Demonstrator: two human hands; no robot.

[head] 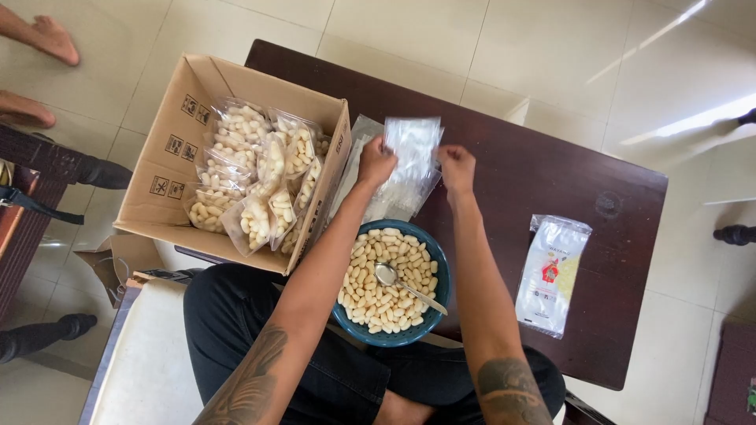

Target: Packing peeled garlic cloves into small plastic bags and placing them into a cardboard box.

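Both hands pinch the top of a clear plastic bag point(413, 153) above a dark wooden bench point(551, 181): the left hand point(376, 163) grips its left upper edge with fingers closed, and the right hand point(457, 168) nips the right upper edge, fingers drawn narrow around the film. The bag hangs between the 2 hands over a loose stack of more clear bags point(370, 185) lying on the bench just beneath them.

Below the wrists, between the forearms, a blue bowl point(437, 315) of pale puffed snacks point(378, 291) rests near the person's lap, with 1 metal spoon point(398, 281) lying on the snacks. Left of the left hand stands an open cardboard box point(169, 149) with filled, sealed snack packs point(252, 173) leaning inside; its right wall sits close against the left forearm, leaving little room on that side. Right of the right hand the bench top lies bare as far as 1 flat printed packet point(551, 275), well apart from the hand, with the bench's far edge beyond both hands. Another person's bare feet point(47, 39) show on the tiled floor point(409, 31) far to the left.
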